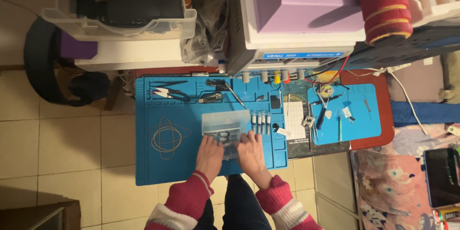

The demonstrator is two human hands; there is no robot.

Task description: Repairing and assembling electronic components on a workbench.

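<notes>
On the blue work mat (158, 167), a wire coil (166, 137) is seen left of the clear plastic box (225, 127). That box is grasped at its near edge by left hand (210, 155) and right hand (251, 152). Small white vials (260, 121) are lined up just right.

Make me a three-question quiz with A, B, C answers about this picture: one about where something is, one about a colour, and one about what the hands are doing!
1. Where is the coil of wire?
A. Left of the clear plastic box
B. Inside it
C. On the floor

2. What colour is the big work mat?
A. Green
B. Blue
C. Yellow

3. What are the left hand and right hand doing?
A. Resting in the lap
B. Both touching the box
C. Holding scissors

Answers: 1 A, the coil lies on the mat left of the box. 2 B, the mat is blue. 3 B, both hands rest on the box.
</notes>
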